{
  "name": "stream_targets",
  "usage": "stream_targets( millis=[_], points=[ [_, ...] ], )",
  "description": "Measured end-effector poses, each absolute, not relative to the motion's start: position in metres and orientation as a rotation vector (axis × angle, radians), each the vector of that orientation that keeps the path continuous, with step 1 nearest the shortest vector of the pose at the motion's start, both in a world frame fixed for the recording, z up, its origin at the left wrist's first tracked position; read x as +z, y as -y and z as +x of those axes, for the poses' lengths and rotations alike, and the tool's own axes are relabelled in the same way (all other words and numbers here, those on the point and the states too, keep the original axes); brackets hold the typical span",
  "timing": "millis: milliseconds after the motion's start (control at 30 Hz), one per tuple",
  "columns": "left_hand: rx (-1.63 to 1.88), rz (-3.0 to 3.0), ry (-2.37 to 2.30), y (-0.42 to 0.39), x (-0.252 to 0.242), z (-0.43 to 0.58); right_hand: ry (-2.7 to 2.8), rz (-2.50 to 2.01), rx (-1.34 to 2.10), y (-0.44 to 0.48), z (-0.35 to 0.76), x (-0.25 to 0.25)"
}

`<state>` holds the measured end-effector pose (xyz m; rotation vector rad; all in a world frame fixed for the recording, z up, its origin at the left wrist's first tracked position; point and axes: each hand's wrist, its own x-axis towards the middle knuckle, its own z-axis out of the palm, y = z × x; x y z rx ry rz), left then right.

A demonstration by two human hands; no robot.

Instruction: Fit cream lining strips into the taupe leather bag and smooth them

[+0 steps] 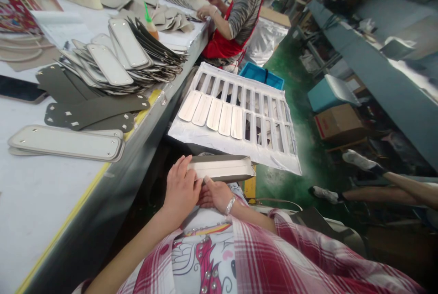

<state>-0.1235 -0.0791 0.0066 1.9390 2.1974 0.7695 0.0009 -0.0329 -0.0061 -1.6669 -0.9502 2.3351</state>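
Head view: a long grey strip (222,168) with folded edges lies over the person's lap, at about 6 o'clock in the picture, running out toward 3 o'clock from both hands. The left hand (181,189) rests flat on the strip's near end, fingers stretched and close together, pressing down from above at the strip's 9 o'clock end. The right hand (215,196), with a bracelet at the wrist, sits just under that end at its 6 o'clock side, fingers curled narrow, the thumb lying on the strip's lower edge. The two hands touch each other.

At 12 o'clock from the strip stands a white slotted rack (239,116) with five pale strips lying in its left slots. At 9 to 10 o'clock the counter (41,193) carries a heap of pale and dark strips (126,61), with flat dark pieces and a pale pair nearer its edge. At 12 o'clock, far off, another person in a red apron (236,15) has both hands on the counter. At 3 o'clock someone's legs stretch over the green floor (290,79).
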Motion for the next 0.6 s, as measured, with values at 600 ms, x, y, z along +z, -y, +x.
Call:
stream_targets(
  millis=[600],
  points=[
    [1.203,1.629,-2.063,0.088,0.000,-0.145,0.943,-1.669,2.396,0.049,-0.041,0.006]
  ],
)
